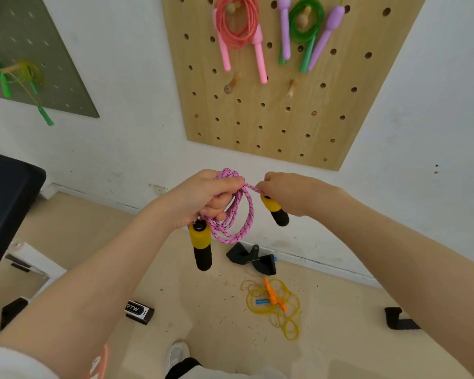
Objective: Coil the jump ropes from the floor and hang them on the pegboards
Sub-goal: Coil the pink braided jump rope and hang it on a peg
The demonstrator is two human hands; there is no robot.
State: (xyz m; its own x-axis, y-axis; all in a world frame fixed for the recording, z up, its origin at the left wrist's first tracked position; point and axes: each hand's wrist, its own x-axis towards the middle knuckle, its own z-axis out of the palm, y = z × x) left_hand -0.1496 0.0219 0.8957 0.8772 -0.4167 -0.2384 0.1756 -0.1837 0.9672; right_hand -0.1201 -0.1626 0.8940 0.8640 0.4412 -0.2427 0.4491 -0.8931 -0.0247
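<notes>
I grip the pink rope (234, 212) coil in my left hand (203, 198) | right hand (282, 191) pinches its tail, in the air below the wooden pegboard (257, 119) | risk: loops slip loose if my fingers relax | yellow rope (279, 305) waits on floor (93, 242)

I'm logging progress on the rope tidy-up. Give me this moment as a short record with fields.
in hand: pink rope, coiled, yellow-and-black handles hanging
left hand: grips the coil
right hand: pinches the rope end above one handle
wooden pegboard: coral rope and green rope hung; two lower pegs free
green pegboard: one green rope hung
floor: yellow rope, uncoiled
</notes>
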